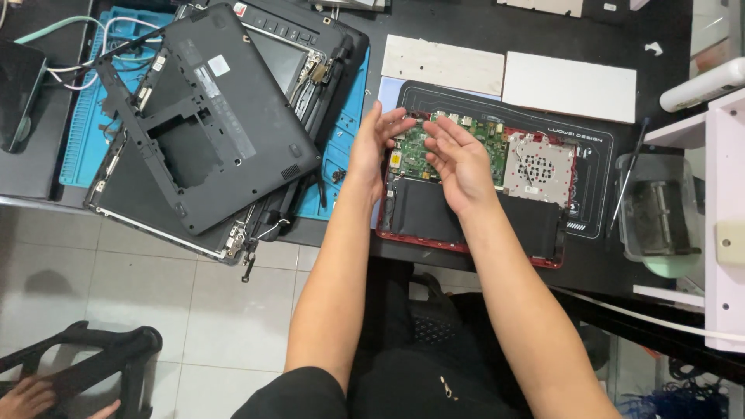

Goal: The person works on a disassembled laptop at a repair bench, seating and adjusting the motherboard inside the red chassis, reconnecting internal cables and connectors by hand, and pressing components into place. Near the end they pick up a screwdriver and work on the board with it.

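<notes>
Left hand (pixel 372 147) and right hand (pixel 459 159) hover over opened red laptop (pixel 473 186) on desk (pixel 660 54); both grips spread, empty; green circuit board (pixel 411 147) beneath.

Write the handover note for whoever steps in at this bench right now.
Left hand and right hand: both open, holding nothing, raised over the opened red-framed laptop on the dark work mat.
Done: its cover is off; green circuit board and black battery exposed.
Left: everything inside looks still in place.
Stacked black laptop shells lie on the blue mat to the left.
</notes>
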